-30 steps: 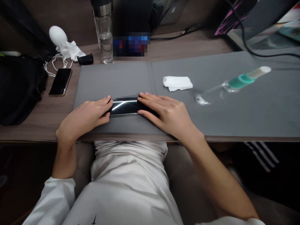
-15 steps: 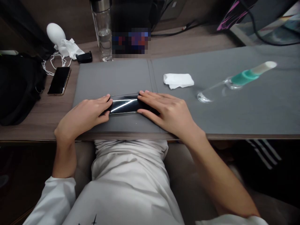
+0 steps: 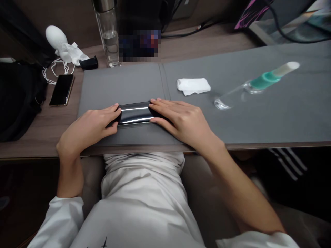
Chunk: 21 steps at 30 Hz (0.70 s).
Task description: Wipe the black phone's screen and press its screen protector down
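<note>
A glossy black rectangular slab (image 3: 136,113) with bright streaks of reflected light lies across the grey desk mat (image 3: 119,82), near the desk's front edge. Its kind cannot be made out for certain. My left hand (image 3: 91,125) grips the left end between thumb and fingers. At the other end, my right hand (image 3: 182,117) has its fingers over the top and its thumb along the near edge. Both ends of the slab are hidden under my hands. Beyond my right hand lies a folded white tissue (image 3: 193,86).
A clear bottle with a green collar (image 3: 266,81) lies or leans at the right on the mat. A phone (image 3: 62,90), white cords, a black clip-like piece (image 3: 89,63) and a glass water bottle (image 3: 111,44) are at the back left. A black bag (image 3: 20,100) sits far left.
The streaks of reflection on the black slab have shifted into two nearly parallel lines. Both hands keep their hold; the whole view has moved slightly.
</note>
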### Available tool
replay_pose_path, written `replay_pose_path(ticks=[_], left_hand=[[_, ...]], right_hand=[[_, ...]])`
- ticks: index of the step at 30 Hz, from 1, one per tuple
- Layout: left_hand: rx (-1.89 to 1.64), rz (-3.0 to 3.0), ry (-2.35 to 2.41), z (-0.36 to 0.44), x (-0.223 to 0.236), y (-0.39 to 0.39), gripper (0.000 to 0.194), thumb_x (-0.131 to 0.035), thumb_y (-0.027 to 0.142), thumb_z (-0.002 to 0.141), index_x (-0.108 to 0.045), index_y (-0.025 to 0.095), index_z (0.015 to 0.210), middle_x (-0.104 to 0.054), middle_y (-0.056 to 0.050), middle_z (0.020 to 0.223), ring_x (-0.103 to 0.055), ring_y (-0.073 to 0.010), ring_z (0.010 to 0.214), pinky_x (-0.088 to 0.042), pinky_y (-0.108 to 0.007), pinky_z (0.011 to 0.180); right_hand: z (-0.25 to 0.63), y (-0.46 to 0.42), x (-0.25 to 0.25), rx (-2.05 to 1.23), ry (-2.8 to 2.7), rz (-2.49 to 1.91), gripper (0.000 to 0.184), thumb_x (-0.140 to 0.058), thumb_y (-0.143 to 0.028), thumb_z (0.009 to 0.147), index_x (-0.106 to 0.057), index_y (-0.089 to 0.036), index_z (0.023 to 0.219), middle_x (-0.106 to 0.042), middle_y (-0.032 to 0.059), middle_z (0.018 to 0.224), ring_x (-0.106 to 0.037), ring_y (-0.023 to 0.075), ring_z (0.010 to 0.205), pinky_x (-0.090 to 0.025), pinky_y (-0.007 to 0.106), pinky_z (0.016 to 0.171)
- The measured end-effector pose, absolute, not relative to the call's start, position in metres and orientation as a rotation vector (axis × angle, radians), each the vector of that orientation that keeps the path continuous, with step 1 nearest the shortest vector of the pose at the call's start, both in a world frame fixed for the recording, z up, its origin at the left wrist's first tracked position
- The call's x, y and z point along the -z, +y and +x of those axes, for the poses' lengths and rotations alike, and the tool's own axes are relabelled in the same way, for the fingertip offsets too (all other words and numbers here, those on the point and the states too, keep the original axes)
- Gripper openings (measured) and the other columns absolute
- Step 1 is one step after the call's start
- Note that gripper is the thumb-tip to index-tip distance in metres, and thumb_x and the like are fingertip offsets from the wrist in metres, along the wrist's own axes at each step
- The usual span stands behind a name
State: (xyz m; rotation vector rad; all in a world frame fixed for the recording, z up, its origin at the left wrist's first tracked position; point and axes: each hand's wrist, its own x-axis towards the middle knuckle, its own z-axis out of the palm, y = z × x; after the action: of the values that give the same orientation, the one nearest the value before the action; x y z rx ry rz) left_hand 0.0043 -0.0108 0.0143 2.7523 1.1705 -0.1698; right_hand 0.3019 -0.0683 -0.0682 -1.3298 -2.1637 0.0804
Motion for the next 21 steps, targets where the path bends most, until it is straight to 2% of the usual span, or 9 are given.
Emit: replay_pose_path(ticks=[4, 9, 15, 21], left_hand=[[0.131, 2.744, 1.191, 0.004, -0.014, -0.012, 0.052, -0.050, 0.034, 0.110, -0.066, 0.023, 0.159, -0.055, -0.006, 0.173, -0.065, -0.0342, 0.150, -0.053, -0.049, 0.126], [0.049, 2.742, 1.193, 0.001, -0.011, -0.009, 0.053, -0.062, 0.047, 0.110, -0.068, 0.023, 0.156, -0.059, -0.007, 0.169, -0.065, -0.0353, 0.149, -0.053, -0.047, 0.125], [-0.052, 2.728, 1.158, -0.004, -0.009, -0.002, 0.050, -0.056, 0.053, 0.113, -0.071, 0.027, 0.153, -0.065, -0.004, 0.164, -0.070, -0.0338, 0.143, -0.053, -0.046, 0.123], [-0.106, 2.663, 1.211, -0.004, -0.014, -0.001, 0.046, -0.056, 0.053, 0.113, -0.073, 0.031, 0.150, -0.073, 0.000, 0.154, -0.074, -0.0314, 0.138, -0.055, -0.043, 0.121]], right_hand=[[0.302, -0.069, 0.068, -0.080, -2.159, -1.340, 0.040, -0.057, -0.045, 0.115, -0.076, -0.025, 0.144, -0.073, 0.0093, 0.153, -0.069, 0.0320, 0.144, -0.058, 0.051, 0.120], [0.301, -0.068, 0.069, -0.063, -2.149, -1.329, 0.040, -0.058, -0.044, 0.115, -0.076, -0.022, 0.144, -0.074, 0.0106, 0.152, -0.071, 0.0320, 0.142, -0.059, 0.050, 0.118], [0.299, -0.068, 0.068, -0.086, -2.104, -1.365, 0.038, -0.056, -0.044, 0.115, -0.076, -0.028, 0.143, -0.076, 0.0072, 0.150, -0.072, 0.0324, 0.141, -0.060, 0.053, 0.116], [0.301, -0.066, 0.074, -0.111, -1.916, -1.481, 0.053, -0.065, -0.051, 0.109, -0.067, -0.027, 0.155, -0.073, 0.0118, 0.155, -0.073, 0.0377, 0.138, -0.058, 0.059, 0.117]])
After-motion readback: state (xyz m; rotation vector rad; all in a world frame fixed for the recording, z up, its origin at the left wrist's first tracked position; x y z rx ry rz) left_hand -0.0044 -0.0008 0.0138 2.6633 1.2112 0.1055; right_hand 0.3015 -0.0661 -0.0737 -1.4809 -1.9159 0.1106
